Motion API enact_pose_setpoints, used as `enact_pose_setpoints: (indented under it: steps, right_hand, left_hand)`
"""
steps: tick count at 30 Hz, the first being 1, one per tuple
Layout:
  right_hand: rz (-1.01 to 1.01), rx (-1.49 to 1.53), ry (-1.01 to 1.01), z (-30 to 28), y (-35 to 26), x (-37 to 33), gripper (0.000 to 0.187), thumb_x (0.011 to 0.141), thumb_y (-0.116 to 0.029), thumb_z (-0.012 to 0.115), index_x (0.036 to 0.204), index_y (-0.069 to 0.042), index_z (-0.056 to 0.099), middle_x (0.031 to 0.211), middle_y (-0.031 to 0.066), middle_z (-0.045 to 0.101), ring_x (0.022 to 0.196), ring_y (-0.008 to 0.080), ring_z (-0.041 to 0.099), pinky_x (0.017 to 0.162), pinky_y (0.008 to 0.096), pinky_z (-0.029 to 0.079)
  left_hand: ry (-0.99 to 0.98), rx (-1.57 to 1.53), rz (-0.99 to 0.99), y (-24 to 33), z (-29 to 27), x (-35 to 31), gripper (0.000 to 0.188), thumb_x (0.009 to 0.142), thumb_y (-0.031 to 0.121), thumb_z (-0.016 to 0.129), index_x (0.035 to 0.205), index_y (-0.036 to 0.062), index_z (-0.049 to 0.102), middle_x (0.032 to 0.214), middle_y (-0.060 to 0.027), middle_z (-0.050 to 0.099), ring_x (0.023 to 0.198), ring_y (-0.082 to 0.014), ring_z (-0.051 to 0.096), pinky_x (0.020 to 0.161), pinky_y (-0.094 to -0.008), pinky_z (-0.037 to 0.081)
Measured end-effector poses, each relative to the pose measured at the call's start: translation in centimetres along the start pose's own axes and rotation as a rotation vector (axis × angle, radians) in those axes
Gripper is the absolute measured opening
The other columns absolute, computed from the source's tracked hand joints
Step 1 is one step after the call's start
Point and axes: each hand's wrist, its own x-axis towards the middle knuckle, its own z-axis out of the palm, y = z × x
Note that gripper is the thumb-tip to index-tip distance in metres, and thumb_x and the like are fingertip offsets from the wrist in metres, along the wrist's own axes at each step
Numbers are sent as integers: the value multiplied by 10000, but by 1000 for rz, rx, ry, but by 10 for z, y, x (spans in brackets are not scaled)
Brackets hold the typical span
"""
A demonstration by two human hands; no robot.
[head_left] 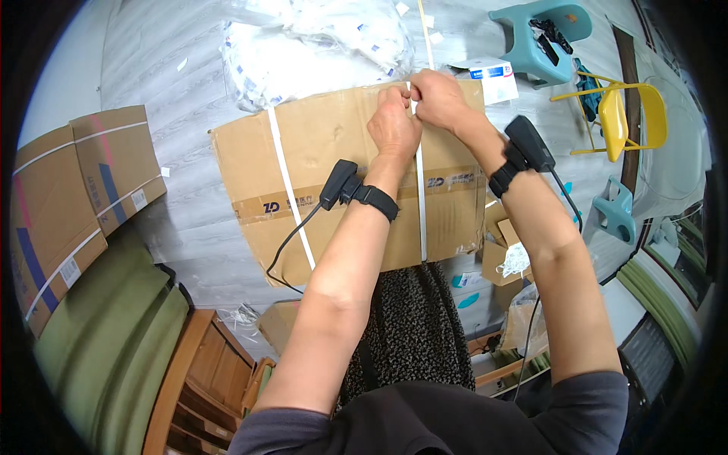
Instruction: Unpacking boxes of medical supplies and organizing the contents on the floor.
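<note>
A large brown cardboard box (349, 152) lies in front of me, bound with a printed tape band across its middle. Two white packing straps run over it; the left strap (286, 174) lies flat. At the right strap (422, 212), near the far edge of the box, my left hand (394, 125) and my right hand (440, 98) are close together. Both hands have their fingers closed in a pinch on this strap. A length of white strap (426, 38) stretches away beyond my right hand. My fingers partly hide the spot where they grip.
Beyond the box lies a big clear plastic bag (318, 57) of white packets. Strapped cartons (98, 171) stand at left. A small white box (493, 80), a teal stool (538, 42) and a yellow chair (614, 117) are at right. An opened carton (497, 254) sits near my right forearm.
</note>
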Motion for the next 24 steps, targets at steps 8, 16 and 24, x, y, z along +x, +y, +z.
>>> enact_pose_setpoints:
  steps: [8, 16, 24]
  right_hand:
    - [353, 487, 379, 43, 5, -71, 144, 755, -95, 572, 840, -35, 672, 826, 187, 660, 798, 347, 636, 728, 402, 498]
    - [717, 766, 409, 65, -28, -73, 165, 768, -190, 619, 824, -52, 689, 774, 163, 671, 742, 314, 657, 707, 384, 512]
    - [623, 526, 387, 66, -48, -67, 96, 729, -123, 652, 772, -44, 616, 800, 176, 640, 798, 373, 612, 685, 450, 482]
  left_hand:
    - [-131, 188, 311, 6, 1, 8, 158, 712, 20, 657, 849, 23, 580, 893, -153, 559, 815, -327, 596, 683, -415, 495]
    - [-168, 250, 245, 11, 9, 22, 188, 698, 79, 707, 816, 3, 582, 852, -215, 569, 812, -383, 588, 726, -445, 481]
    - [-178, 337, 191, 14, 7, 22, 157, 724, 58, 652, 845, -19, 589, 878, -247, 583, 827, -419, 590, 751, -471, 479]
